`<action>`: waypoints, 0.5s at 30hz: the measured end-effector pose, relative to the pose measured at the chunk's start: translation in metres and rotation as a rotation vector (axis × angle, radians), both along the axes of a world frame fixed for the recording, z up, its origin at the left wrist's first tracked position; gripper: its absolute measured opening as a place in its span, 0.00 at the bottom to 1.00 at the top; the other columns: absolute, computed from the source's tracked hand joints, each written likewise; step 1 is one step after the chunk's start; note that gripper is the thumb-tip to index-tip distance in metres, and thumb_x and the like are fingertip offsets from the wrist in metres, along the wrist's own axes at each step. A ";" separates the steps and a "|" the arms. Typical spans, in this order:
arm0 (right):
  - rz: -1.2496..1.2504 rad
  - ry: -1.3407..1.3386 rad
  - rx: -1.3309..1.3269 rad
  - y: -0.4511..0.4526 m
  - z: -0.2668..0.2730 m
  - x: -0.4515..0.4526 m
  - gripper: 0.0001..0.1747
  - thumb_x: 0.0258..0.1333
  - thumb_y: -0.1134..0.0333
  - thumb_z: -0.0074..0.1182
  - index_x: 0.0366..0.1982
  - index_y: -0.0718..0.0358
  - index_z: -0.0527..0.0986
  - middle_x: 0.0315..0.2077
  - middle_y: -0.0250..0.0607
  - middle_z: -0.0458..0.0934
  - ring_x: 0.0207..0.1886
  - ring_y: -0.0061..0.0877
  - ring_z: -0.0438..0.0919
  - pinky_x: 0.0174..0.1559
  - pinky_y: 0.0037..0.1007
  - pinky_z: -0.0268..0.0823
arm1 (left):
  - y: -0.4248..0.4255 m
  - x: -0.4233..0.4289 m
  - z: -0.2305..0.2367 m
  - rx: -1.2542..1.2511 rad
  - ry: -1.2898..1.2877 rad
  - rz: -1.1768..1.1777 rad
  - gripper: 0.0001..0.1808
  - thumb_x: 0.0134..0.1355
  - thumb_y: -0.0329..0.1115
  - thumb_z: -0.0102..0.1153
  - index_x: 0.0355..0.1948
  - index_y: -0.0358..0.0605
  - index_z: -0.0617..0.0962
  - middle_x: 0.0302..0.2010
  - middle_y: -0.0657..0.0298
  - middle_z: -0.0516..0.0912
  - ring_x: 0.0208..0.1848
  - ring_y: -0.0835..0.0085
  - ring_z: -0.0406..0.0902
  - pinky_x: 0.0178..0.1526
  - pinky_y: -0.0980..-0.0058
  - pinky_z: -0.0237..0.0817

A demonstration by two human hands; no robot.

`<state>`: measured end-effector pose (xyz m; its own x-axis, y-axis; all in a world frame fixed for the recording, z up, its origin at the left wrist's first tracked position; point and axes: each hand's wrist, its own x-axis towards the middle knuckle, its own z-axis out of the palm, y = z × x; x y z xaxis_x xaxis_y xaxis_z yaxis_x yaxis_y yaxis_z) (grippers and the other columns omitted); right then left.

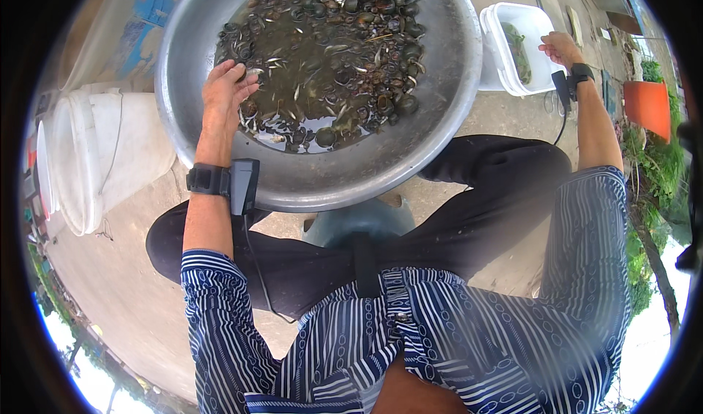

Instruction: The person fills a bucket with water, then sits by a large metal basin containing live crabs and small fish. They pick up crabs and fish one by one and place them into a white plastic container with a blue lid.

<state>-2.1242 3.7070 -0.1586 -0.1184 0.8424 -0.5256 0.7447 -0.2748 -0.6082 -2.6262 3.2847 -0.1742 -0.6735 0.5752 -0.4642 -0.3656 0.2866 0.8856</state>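
Note:
A wide metal basin (450, 139) lies before me, with snails (325, 137) and small silvery fish (296, 93) in murky water. Over its left side is my left hand (226, 92), fingers bent. One small fish (254, 71) shows at its fingertips; whether it is pinched there or lies behind them, I cannot tell. Off to the right, my right hand (561, 49) hangs at the far right rim of a white plastic tub (541, 76). Its fingers are loosely curled and apart, with nothing visible in them. Some greenish contents (516, 51) lie inside the tub.
Left of the basin a large white bucket (132, 134) rests on its side on the concrete floor (126, 282). A bluish stand (362, 221) is partly visible below the basin. An orange pot (648, 106) and plants are at far right. Cables hang from both wrist devices.

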 end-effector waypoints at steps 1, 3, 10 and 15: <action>0.004 0.001 0.032 -0.001 0.002 0.003 0.06 0.54 0.65 0.52 0.31 0.60 0.73 0.24 0.33 0.79 0.21 0.10 0.70 0.20 0.14 0.58 | 0.002 0.001 0.001 0.044 0.012 0.024 0.21 0.58 0.30 0.55 0.51 0.34 0.70 0.39 0.55 0.78 0.40 0.68 0.77 0.38 0.75 0.72; -0.001 0.012 0.090 -0.001 0.010 0.006 0.08 0.54 0.63 0.52 0.33 0.60 0.74 0.27 0.32 0.79 0.22 0.11 0.69 0.20 0.14 0.58 | 0.007 0.002 0.005 0.089 0.089 0.066 0.24 0.57 0.29 0.56 0.54 0.32 0.69 0.42 0.53 0.77 0.44 0.67 0.76 0.42 0.74 0.72; 0.367 0.068 0.263 -0.046 0.081 -0.074 0.19 0.57 0.57 0.52 0.48 0.58 0.75 0.32 0.25 0.76 0.21 0.08 0.64 0.23 0.11 0.54 | 0.010 0.009 -0.005 -0.088 0.230 -0.169 0.23 0.59 0.38 0.56 0.53 0.37 0.72 0.50 0.58 0.76 0.53 0.67 0.72 0.50 0.69 0.66; 0.634 0.354 0.155 -0.174 0.158 -0.144 0.20 0.61 0.56 0.49 0.51 0.58 0.73 0.27 0.25 0.75 0.20 0.06 0.61 0.22 0.10 0.51 | 0.019 0.022 -0.023 -0.258 0.483 -0.447 0.16 0.54 0.39 0.56 0.43 0.43 0.80 0.41 0.59 0.83 0.44 0.70 0.77 0.46 0.71 0.67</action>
